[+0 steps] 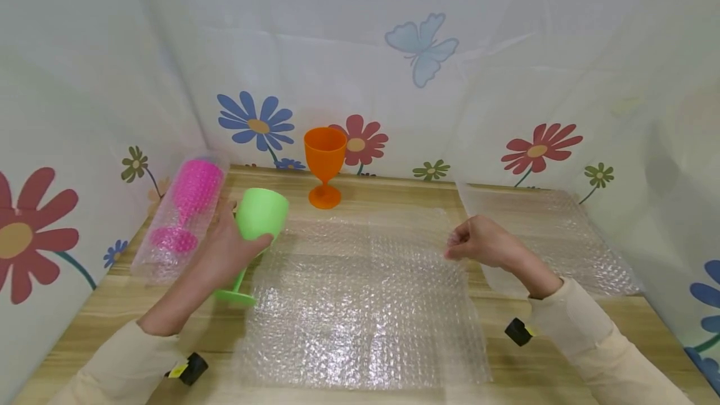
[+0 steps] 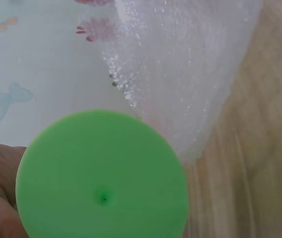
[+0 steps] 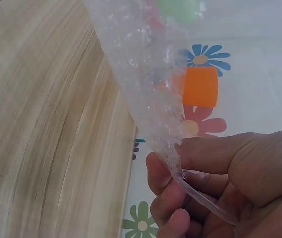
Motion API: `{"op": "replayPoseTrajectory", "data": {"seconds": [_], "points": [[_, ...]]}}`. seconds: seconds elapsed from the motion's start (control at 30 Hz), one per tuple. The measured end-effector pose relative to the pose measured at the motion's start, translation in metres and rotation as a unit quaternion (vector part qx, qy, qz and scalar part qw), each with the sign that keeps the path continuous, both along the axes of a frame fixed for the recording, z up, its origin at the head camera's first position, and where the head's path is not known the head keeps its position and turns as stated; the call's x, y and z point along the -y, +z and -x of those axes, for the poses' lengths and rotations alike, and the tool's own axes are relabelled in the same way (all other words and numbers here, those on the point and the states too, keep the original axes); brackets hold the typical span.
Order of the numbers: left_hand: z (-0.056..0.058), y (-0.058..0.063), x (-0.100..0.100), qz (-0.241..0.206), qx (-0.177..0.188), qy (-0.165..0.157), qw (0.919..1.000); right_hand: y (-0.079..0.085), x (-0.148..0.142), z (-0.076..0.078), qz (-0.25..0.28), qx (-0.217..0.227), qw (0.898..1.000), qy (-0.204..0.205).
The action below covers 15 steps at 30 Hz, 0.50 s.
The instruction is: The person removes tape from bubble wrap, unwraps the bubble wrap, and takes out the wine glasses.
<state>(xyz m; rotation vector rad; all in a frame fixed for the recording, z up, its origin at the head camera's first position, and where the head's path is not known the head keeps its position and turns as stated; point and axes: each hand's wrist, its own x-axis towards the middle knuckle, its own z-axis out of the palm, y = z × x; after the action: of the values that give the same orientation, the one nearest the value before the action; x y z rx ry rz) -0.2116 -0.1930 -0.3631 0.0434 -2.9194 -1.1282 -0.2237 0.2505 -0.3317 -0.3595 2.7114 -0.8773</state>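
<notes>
My left hand [image 1: 225, 249] grips a green goblet [image 1: 261, 211] by its bowl, tilted above the table at the left of a clear bubble wrap sheet [image 1: 360, 311]. In the left wrist view the underside of the goblet's round base [image 2: 101, 168] faces the camera and covers most of the fingers. Between thumb and fingers my right hand [image 1: 478, 242] pinches the sheet's right edge. The right wrist view shows that bubble wrap [image 3: 141, 74] rising from the fingertips.
A pink goblet [image 1: 197, 186] in bubble wrap lies at the left. An orange goblet [image 1: 325, 161] stands upright at the back. Another bubble wrap sheet [image 1: 540, 230] lies at the right of the wooden table [image 1: 112, 342]. A flowered curtain [image 1: 337, 30] encloses the table's back and sides.
</notes>
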Motion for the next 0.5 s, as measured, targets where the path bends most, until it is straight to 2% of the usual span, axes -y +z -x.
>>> {"op": "replayPoseTrajectory", "data": {"seconds": [0.23,0.5], "points": [[0.006,0.009,0.002,-0.027,-0.041,-0.005,0.9988,0.000,-0.002,-0.001,-0.001,-0.002,1.000,0.001],[0.013,0.009,0.003,-0.058,-0.061,-0.011,0.9964,-0.001,-0.006,-0.002,0.001,0.003,1.000,0.001]]}}
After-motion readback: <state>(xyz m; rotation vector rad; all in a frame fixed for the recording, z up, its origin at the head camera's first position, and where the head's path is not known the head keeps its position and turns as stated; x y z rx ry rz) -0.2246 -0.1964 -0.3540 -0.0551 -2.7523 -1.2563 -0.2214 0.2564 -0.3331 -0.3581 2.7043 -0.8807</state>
